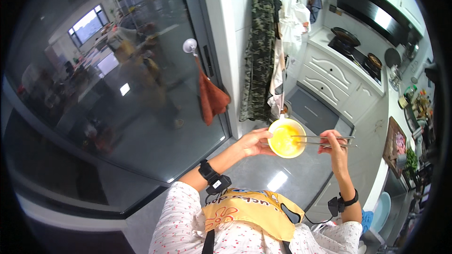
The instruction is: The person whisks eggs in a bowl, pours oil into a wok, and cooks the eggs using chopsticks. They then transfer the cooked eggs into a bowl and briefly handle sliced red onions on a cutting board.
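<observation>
A small pale bowl [287, 138] of yellow liquid, which looks like beaten egg, is held out in front of me over the floor. My left hand [255, 142] grips it from the left side, with the thumb at the rim and fingers beneath. In my right hand [332, 143] is a pair of metal chopsticks [315, 137], held slightly apart. Their tips dip into the liquid inside the bowl. Part of the left fingers is hidden by the bowl.
Right of me runs a counter with a wooden cutting board [391, 144] bearing chopped meat, and green herbs [411, 161]. A wok [345, 37] and a smaller pan [374, 60] stand on the stove. A glass sliding door [159, 113] with a hanging brown cloth [212, 95] is at left.
</observation>
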A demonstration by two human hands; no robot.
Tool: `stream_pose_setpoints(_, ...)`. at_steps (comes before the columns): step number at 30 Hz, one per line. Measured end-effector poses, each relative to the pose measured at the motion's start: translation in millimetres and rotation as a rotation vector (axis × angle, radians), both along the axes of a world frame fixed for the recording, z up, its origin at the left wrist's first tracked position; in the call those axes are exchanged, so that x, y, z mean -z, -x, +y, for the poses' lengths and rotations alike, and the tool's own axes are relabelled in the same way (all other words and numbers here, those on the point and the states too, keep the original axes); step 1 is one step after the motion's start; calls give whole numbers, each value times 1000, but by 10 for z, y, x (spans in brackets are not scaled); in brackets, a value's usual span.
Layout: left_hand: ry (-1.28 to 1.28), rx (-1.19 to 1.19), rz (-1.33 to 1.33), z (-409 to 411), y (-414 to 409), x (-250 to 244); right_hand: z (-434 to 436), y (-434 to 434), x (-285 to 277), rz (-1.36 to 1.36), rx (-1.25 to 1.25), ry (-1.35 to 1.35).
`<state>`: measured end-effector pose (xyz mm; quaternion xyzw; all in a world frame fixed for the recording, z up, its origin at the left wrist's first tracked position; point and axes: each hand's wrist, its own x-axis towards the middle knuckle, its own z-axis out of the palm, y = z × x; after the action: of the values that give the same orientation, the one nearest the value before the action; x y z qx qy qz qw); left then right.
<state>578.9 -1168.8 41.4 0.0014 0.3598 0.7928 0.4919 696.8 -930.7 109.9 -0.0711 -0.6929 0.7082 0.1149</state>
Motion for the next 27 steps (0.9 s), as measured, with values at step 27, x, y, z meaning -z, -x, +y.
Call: stream_pose_setpoints(27,18,7,-21,-60,-3,1,24,49,86,-68,-65,210)
